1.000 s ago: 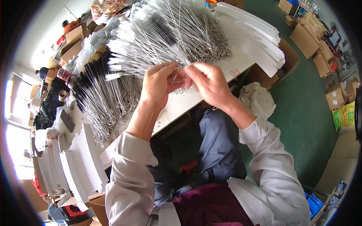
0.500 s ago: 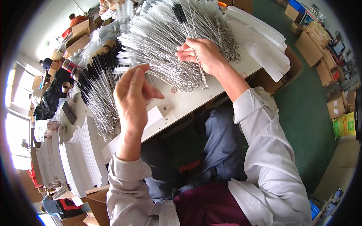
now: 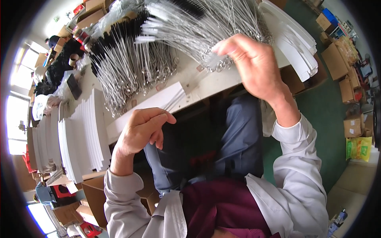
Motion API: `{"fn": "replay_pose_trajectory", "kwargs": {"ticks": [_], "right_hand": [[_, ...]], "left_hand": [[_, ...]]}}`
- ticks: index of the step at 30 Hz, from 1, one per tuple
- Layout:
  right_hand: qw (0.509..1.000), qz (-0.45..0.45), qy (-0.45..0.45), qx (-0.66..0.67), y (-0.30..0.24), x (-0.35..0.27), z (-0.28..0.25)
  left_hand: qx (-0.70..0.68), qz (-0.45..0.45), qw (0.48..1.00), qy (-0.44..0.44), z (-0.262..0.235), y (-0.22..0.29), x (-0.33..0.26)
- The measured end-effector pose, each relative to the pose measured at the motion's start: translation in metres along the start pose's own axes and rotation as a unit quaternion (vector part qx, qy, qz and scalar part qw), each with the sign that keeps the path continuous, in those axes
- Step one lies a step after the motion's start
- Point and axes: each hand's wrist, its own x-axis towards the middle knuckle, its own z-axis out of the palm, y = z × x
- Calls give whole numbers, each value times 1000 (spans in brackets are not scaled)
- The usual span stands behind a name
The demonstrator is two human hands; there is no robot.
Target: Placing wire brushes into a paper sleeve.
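My left hand (image 3: 143, 129) hangs over the table's front edge, with its fingers curled and pressed together. Thin grey wires (image 3: 174, 99) stick out past its knuckles over a long white strip (image 3: 152, 100); whether the fingers hold them is hidden. Farther right, my right hand (image 3: 256, 65) is raised, slightly smeared, with its fingers bent together. Under its fingertips is a whitish translucent blur (image 3: 215, 61), close to the looped ends of a pile of clear-bristled wire brushes (image 3: 178, 29). Black-bristled wire brushes (image 3: 131, 63) lie left of that pile, loops toward me.
White folded card pieces (image 3: 81, 139) stand in a row at the left, and more white card strips (image 3: 295, 47) lie at the table's right end. A dark flat block (image 3: 74, 86) rests by plastic bags. Cardboard boxes (image 3: 337, 61) stand on the green floor at right.
The black brush in my right hand is no longer seen there; that hand has moved right and nearer. My left hand has dropped toward the table edge, and the view has shifted.
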Motion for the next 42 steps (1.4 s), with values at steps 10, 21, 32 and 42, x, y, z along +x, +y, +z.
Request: {"fn": "replay_pose_trajectory", "kwargs": {"ticks": [10, 21, 32, 42], "right_hand": [[924, 144, -328, 132, -27, -59, 63], [878, 315, -316, 175, -28, -102, 64], [822, 409, -294, 264, -33, -118, 66], [807, 408, -313, 291, -34, -128, 70]], "left_hand": [[25, -66, 993, -92, -11, -27, -2], [-145, 20, 989, -24, -21, -56, -11], [-112, 113, 979, 127, -8, -72, -12], [-303, 35, 952, 30, -12, -74, -13]]}}
